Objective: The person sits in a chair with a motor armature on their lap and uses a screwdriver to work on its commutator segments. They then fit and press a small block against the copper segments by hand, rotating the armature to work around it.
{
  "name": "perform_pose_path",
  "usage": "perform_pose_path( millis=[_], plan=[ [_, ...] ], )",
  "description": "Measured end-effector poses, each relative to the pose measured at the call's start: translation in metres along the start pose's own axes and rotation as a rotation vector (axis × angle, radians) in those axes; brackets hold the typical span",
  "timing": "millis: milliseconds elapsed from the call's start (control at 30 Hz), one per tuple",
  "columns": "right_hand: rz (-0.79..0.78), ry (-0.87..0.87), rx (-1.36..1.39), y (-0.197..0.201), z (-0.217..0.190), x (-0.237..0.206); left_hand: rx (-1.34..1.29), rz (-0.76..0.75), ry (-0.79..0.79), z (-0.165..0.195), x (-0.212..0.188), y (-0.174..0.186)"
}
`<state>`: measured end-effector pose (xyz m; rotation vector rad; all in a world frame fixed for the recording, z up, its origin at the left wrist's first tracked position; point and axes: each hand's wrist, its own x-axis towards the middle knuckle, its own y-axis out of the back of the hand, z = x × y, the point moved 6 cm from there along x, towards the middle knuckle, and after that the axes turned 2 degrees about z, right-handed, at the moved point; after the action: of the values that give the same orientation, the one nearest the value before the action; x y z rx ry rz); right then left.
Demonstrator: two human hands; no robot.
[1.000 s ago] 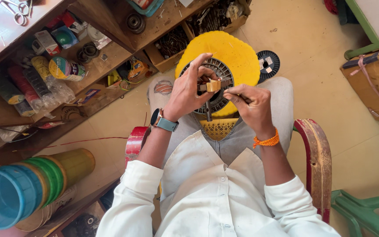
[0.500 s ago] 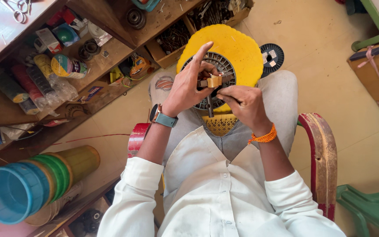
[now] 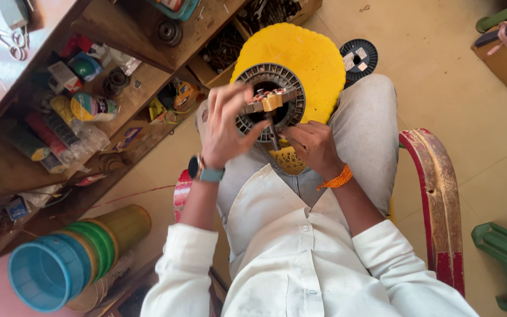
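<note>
A round grey slotted motor core (image 3: pixel 270 103), ring-shaped with a dark open centre, is held up over the lap, face toward the camera; a small tan block (image 3: pixel 271 102) lies across its middle; a thin dark tool (image 3: pixel 272 134) points up at it from below.

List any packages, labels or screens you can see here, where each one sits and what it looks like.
Round tin with a yellow and teal label: on the wooden shelf, lying on its side.
Small white and red carton: same shelf, behind the tin.
Wristwatch with a dark screen and teal strap: on the left hand's wrist.
</note>
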<state>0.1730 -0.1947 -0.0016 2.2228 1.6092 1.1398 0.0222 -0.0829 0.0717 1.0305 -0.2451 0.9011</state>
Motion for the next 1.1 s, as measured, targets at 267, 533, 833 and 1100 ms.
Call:
perform_pose_path(
  millis=[267, 533, 833, 1100],
  plan=[
    [-0.136, 0.077, -0.029, 0.027, -0.051, 0.01, 0.172, -0.218, -0.15, 0.032, -0.033, -0.008],
    [-0.158, 0.157, -0.176, 0.042, -0.081, 0.077, -0.396, 0.184, 0.489, 0.002, -0.074, -0.028],
    [-0.397, 0.219, -0.076, 0.0, -0.061, 0.141, -1.257, 0.585, 1.214, -0.016, -0.101, -0.078],
    [-0.513, 0.008, 0.01, -0.03, -0.008, 0.155, -1.253, 0.617, 1.364, -0.017, -0.099, -0.078]
  ],
)
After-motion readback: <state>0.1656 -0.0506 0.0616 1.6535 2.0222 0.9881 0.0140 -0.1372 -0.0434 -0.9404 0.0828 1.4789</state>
